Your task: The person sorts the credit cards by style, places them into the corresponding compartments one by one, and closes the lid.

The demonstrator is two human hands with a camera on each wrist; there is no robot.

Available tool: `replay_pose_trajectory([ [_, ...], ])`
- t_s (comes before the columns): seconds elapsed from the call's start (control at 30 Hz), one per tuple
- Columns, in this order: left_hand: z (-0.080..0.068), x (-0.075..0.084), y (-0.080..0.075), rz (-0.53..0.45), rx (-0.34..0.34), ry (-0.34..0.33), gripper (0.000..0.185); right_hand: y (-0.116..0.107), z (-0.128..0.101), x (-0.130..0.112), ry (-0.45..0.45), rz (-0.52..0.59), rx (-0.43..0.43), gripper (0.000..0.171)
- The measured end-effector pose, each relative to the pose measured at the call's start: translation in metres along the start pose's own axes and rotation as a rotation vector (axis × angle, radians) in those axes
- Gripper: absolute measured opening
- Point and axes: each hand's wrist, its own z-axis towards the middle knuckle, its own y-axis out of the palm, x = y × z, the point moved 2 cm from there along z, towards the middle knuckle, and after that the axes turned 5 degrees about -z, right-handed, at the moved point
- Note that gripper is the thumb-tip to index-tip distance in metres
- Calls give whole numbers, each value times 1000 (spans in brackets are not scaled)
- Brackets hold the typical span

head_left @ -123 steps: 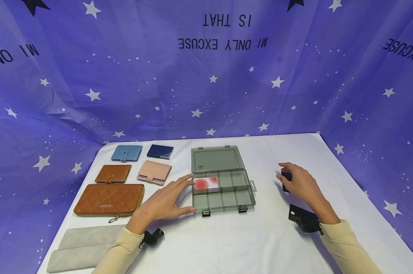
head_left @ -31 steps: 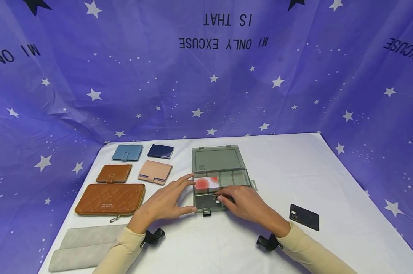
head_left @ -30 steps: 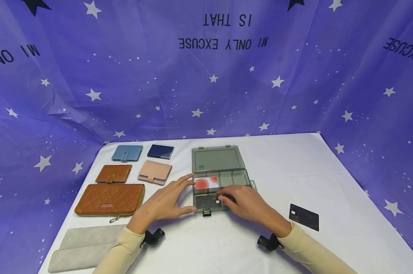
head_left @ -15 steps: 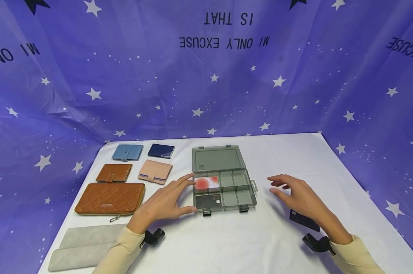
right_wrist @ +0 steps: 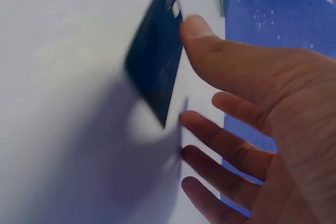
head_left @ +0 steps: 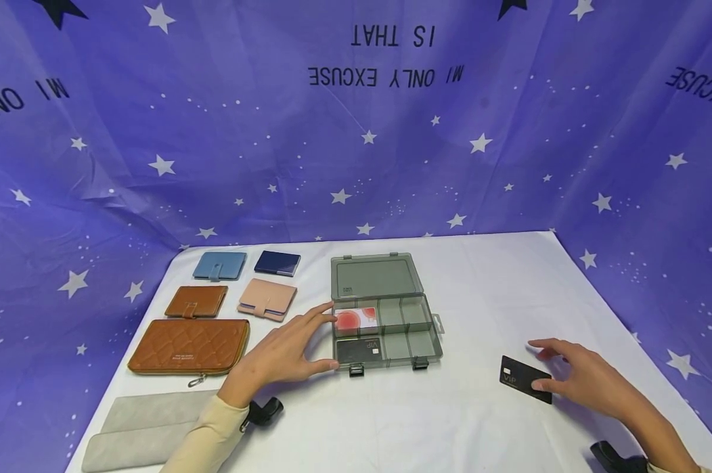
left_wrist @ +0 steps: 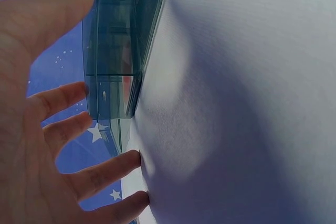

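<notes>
A smoky clear plastic organizer box [head_left: 385, 332] lies in the middle of the white table with its lid [head_left: 375, 276] folded back. A red-and-white card [head_left: 356, 318] fills its rear left compartment, and a black card [head_left: 358, 349] its front left one. My left hand [head_left: 288, 348] rests with straight fingers against the box's left end [left_wrist: 118, 51]. My right hand [head_left: 586, 374] hovers with spread fingers at the right edge of a black VIP card [head_left: 524, 379] [right_wrist: 155, 74] that lies flat on the table. It holds nothing.
Left of the box lie several wallets: blue [head_left: 219, 265], navy [head_left: 276, 262], small brown [head_left: 196, 301], pink [head_left: 266, 298], a large quilted brown one [head_left: 188, 345]. Grey felt pouches [head_left: 140, 427] sit at the front left. A purple starry cloth [head_left: 356, 131] backs the table.
My right hand left the black card in the box's front left compartment, then swung right and down to the VIP card on the table. The left hand stayed put.
</notes>
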Motion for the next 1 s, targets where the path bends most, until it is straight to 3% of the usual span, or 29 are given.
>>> replay_pose_trajectory([
  [0.13,0,0,-1,6,1,3,81,5,-9,7,-24,3,34,81],
  [0.33,-1,0,-1,3,3,3,82,12,-13,10,-71,63,97,70],
  [0.67,-1,0,1,1,0,12,82,12,-16,10,-85,-1,136,57],
  [0.83,0,-2,2,-2,1,9,82,6,-10,2,-65,31,138,44],
  [1.0,0,-2,2,1,-1,8,82,0,6,-19,-74,134,206,39],
])
